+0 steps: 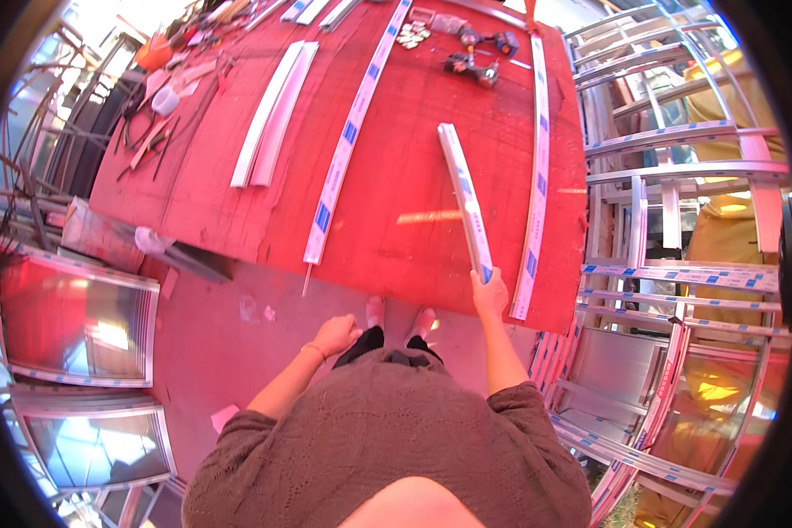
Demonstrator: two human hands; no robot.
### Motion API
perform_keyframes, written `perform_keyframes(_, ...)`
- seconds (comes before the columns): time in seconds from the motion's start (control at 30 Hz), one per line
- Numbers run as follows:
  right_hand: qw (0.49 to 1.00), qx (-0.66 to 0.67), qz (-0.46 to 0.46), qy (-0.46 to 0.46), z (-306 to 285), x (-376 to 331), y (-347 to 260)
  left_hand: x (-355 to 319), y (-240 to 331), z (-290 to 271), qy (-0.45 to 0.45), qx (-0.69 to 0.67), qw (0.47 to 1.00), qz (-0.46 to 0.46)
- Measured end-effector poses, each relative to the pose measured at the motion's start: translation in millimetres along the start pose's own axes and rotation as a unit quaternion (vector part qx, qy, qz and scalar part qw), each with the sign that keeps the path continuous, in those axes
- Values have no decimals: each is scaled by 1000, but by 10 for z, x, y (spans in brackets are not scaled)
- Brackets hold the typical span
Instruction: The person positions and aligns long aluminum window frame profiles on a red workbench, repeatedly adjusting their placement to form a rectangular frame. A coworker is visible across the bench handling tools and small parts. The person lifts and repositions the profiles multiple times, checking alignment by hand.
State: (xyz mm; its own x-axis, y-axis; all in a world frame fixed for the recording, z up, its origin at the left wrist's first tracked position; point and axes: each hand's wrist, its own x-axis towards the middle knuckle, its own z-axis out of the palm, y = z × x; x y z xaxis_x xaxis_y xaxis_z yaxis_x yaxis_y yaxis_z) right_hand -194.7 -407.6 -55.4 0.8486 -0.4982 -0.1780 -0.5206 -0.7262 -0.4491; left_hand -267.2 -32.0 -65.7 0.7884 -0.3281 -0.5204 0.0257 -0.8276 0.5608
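My right hand (490,290) is closed around the near end of a short metal profile (463,195), which has protective film with blue patches. This profile points away from me over the red tabletop (387,194). My left hand (336,334) hangs in front of my body, short of the table's near edge, with its fingers curled; whether anything is inside them is hidden. A long profile (354,132) lies on the table left of the held piece. Another long profile (535,167) lies along the table's right side, close to my right hand.
Two pale profiles (275,114) lie side by side farther left on the table. Cordless drills (473,69) sit at its far side, and loose tools and scraps (157,132) clutter its left. Metal frames (678,277) stand at the right; glazed panels (77,317) stand at the left.
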Motion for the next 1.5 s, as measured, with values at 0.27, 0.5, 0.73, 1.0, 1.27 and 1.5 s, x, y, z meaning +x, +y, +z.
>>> perform_keyframes(0.27,981,64,-184,-19,-304,-765,654,64,277,-23,11,-291,956,-47)
perform_keyframes(0.5,950,54,-280,-124,-214,-1051,955,294,279,-126,102,-674,719,-134)
perform_keyframes(0.73,928,19,-346,-139,-111,-954,1057,383,-147,47,99,-715,671,-170)
perform_keyframes(1.0,929,-12,-342,-138,-73,-796,1067,538,-348,213,85,-720,658,-205)
perform_keyframes(1.27,931,-34,-341,-125,75,-716,997,758,-518,199,85,-697,680,-213)
perform_keyframes(1.5,941,-78,-311,-112,177,-641,930,814,-518,224,86,-691,676,-241)
